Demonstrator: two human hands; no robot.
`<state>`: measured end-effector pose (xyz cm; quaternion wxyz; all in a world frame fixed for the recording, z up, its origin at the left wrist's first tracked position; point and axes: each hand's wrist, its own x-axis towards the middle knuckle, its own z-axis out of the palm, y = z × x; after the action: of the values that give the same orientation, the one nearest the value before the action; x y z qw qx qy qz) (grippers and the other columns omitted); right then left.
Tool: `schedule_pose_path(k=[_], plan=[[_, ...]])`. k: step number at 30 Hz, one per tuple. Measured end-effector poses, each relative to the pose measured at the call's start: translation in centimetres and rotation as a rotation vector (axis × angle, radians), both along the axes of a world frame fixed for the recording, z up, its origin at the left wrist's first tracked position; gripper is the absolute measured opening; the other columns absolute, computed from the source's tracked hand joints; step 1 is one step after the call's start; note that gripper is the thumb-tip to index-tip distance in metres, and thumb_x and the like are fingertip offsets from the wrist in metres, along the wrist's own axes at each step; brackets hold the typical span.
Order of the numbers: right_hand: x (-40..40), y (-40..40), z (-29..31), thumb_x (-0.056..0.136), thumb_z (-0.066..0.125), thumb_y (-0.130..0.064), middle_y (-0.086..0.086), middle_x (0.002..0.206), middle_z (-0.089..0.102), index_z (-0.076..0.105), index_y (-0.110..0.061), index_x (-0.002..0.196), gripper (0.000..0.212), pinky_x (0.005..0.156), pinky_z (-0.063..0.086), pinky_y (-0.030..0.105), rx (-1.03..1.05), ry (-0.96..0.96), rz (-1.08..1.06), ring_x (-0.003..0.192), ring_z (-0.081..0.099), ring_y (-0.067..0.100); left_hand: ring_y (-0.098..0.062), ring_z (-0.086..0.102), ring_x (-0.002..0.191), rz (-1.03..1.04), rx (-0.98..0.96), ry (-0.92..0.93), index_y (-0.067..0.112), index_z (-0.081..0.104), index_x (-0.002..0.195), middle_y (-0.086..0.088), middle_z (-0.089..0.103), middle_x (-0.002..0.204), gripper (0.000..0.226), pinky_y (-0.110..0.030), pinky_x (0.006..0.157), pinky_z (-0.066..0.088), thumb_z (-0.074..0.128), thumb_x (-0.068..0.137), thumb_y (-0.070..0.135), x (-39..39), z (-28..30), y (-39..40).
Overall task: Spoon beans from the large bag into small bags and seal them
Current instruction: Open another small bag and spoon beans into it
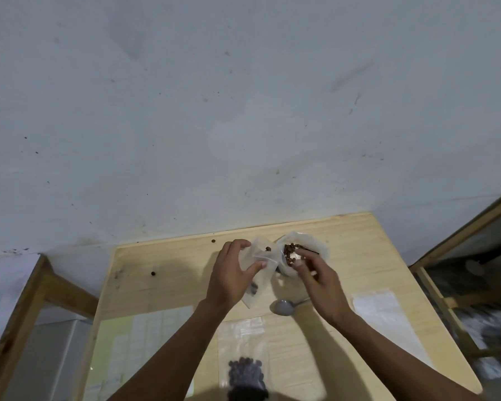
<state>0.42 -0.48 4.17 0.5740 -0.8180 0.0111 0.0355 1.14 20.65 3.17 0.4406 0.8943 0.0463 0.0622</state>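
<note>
My left hand (232, 274) grips a small clear bag (260, 257) held upright over the table; a few beans lie at its bottom and one near its mouth. Just right of it stands the large bag (310, 245), open, with brown beans showing inside. My right hand (315, 277) hovers at the large bag's mouth with fingers curled and pinched together; whether it holds beans I cannot tell. A metal spoon (284, 306) lies on the table between my wrists.
A filled small bag of beans (245, 369) lies near the front edge of the wooden table (162, 285). Flat empty bags (379, 308) lie right and left. Loose beans (153, 273) dot the table's back. Wooden frames stand on both sides.
</note>
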Motion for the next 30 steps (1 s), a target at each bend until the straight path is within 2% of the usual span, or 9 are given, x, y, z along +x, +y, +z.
schedule_pose_path(k=[1,3,6,12,17,21,25,27,30], plan=[[0.1,0.7,0.6,0.098,0.056,-0.029,-0.018,0.112,0.067,0.061,-0.029,0.125,0.027,0.08,0.05,0.015,0.036,0.019,0.101,0.1,0.062,-0.004,-0.001,0.053,0.103,0.003,-0.018,-0.004,0.029,0.056,0.115,0.017,0.055,0.11,0.048,-0.019,0.085,0.044,0.08,0.076,0.044,0.1,0.0,-0.3],[0.4,1.7,1.1,0.099,0.056,-0.026,-0.018,0.12,0.064,0.055,-0.028,0.134,0.036,0.088,0.05,0.017,0.049,0.008,0.187,0.11,0.059,-0.003,0.0,0.053,0.103,0.03,-0.055,-0.017,0.028,0.055,0.114,0.016,0.055,0.11,0.049,-0.022,0.087,0.049,0.081,0.076,0.044,0.1,0.0,-0.8],[0.8,2.4,1.5,0.095,0.062,-0.02,-0.014,0.114,0.066,0.058,-0.025,0.131,0.037,0.085,0.052,0.021,0.051,-0.064,0.136,0.104,0.061,0.003,-0.002,0.055,0.105,0.084,-0.158,-0.009,0.027,0.053,0.115,0.014,0.056,0.112,0.054,-0.027,0.087,0.053,0.083,0.074,0.044,0.0,0.5,-1.1],[2.0,2.3,2.6,0.094,0.063,-0.014,-0.008,0.103,0.07,0.066,-0.022,0.113,0.02,0.074,0.049,0.019,0.144,-0.116,-0.01,0.09,0.064,0.009,0.001,0.057,0.104,0.028,-0.393,0.012,0.025,0.051,0.119,0.007,0.057,0.113,0.05,-0.03,0.087,0.058,0.082,0.079,0.027,-0.6,1.7,-1.2],[2.8,1.7,3.3,0.094,0.063,-0.012,-0.007,0.09,0.07,0.069,-0.022,0.1,0.013,0.068,0.05,0.027,0.209,-0.113,-0.023,0.082,0.064,0.014,-0.004,0.062,0.091,0.038,-0.336,-0.04,0.025,0.054,0.116,0.008,0.064,0.097,0.032,-0.024,0.083,0.054,0.071,0.09,0.017,-0.1,3.0,-0.7],[3.1,1.4,3.8,0.092,0.065,-0.008,-0.006,0.085,0.069,0.068,-0.02,0.094,0.012,0.065,0.047,0.027,0.216,-0.105,0.017,0.077,0.064,0.014,-0.013,0.066,0.086,0.065,-0.359,0.002,0.025,0.064,0.099,0.009,0.069,0.091,0.013,-0.025,0.078,0.057,0.068,0.092,0.015,0.5,4.0,-0.4],[3.7,1.1,4.3,0.08,0.079,-0.018,-0.013,0.083,0.068,0.072,-0.026,0.097,0.02,0.07,0.049,0.025,0.061,0.009,0.151,0.078,0.061,0.012,-0.019,0.069,0.083,0.027,-0.351,0.042,0.029,0.065,0.089,0.008,0.071,0.085,0.013,-0.04,0.08,0.058,0.069,0.091,0.016,0.8,3.9,0.0],[3.9,1.2,4.6,0.079,0.08,-0.021,-0.007,0.089,0.071,0.074,-0.021,0.09,0.013,0.074,0.048,0.023,-0.055,0.005,0.203,0.086,0.064,0.012,-0.018,0.069,0.082,0.007,-0.339,0.056,0.029,0.065,0.087,0.007,0.07,0.084,0.013,-0.041,0.08,0.059,0.069,0.091,0.016,0.7,3.9,0.1],[3.9,1.3,5.0,0.083,0.075,-0.02,-0.004,0.089,0.071,0.072,-0.021,0.08,0.005,0.072,0.044,0.021,-0.147,-0.051,0.236,0.086,0.063,0.01,-0.016,0.07,0.079,-0.009,-0.358,0.077,0.023,0.065,0.09,0.002,0.071,0.084,0.009,-0.043,0.079,0.06,0.067,0.092,0.014,0.5,4.2,0.0]])
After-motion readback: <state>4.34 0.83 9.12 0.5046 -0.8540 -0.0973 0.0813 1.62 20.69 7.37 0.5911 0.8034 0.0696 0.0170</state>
